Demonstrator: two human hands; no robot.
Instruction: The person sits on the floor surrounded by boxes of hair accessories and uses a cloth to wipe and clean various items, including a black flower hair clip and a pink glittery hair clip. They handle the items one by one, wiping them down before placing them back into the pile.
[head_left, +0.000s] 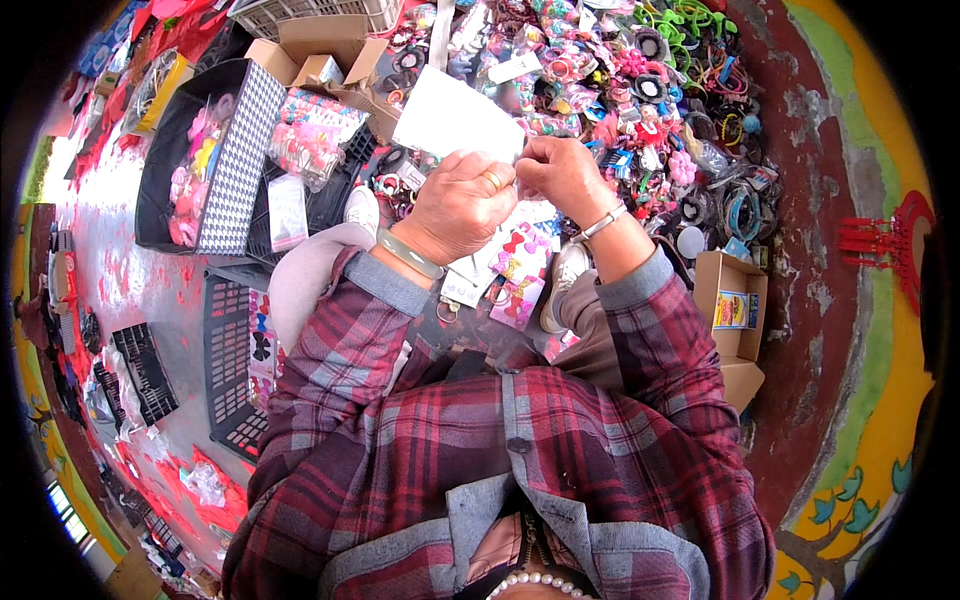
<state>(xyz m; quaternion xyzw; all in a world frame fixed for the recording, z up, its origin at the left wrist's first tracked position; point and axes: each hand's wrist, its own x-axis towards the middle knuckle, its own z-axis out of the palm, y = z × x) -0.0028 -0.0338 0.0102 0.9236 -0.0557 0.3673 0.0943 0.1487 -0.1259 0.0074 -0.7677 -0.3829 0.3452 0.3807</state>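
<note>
Both my hands are close together in front of me, fingers curled inward. My left hand (465, 205) is closed in a fist, with a ring on one finger and a bangle at the wrist. Beside it, my right hand (568, 180) is closed in a pinch; what lies between its fingertips is too small to tell. A blank white sheet (455, 115) lies just beyond my knuckles and meets them at its lower edge; whether I grip it is hidden. Below my hands are pink cards with bows (520, 285) and a white card with a ring (462, 290).
A large heap of hair accessories (640, 110) spreads ahead and right. On the left are a houndstooth-sided bin (232, 165), a black plastic crate (230, 340) and an open carton (325, 45). A cardboard box (725, 285) stands at my right by the wall.
</note>
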